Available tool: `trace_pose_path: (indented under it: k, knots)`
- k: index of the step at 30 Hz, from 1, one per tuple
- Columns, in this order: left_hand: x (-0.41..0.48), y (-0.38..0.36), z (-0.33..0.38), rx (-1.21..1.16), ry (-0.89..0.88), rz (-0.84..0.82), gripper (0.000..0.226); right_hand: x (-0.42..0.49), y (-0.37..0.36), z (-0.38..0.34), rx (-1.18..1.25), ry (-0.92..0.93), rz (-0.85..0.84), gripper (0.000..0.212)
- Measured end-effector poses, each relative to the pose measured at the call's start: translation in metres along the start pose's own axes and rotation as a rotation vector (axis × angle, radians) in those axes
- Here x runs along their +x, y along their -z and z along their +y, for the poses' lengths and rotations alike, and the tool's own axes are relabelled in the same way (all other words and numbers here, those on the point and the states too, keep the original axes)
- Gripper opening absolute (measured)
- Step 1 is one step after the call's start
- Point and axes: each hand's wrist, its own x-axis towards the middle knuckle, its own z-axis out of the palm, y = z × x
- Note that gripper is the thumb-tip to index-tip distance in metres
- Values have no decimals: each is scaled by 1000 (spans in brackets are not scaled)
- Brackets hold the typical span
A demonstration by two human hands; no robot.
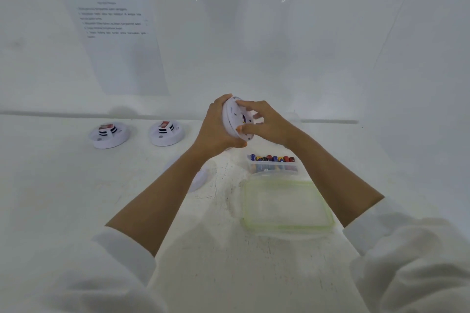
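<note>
- My left hand (218,126) grips the round white plastic smoke detector (232,114), held on edge above the white desk (76,185)
- My right hand (267,123) curls round its inner face
- Clear plastic box of batteries (273,163) sits just beneath

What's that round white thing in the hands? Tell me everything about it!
The round white device is a flat disc that looks like smooth plastic. It is held up on its edge, tilted, above the white table. One face is turned toward the right and has small dark and coloured marks, too blurred to make out. The left hand grips its back and rim. The right hand pinches that face between thumb and fingers.
</note>
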Motion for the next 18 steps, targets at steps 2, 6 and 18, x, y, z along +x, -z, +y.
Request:
trace_pose_path:
  k: [2, 6, 18]
  knots:
    - [-3, 11, 0, 120, -3, 9, 89, 0, -15, -13, 129, -57, 20, 60]
    - [-15, 40, -16, 323, -9, 39, 108, 6, -56, -31, 283, -148, 131, 65]
    - [-81, 209, -64, -445, 560, -201, 76, 52, -201, -85, 1059, -295, 187, 50]
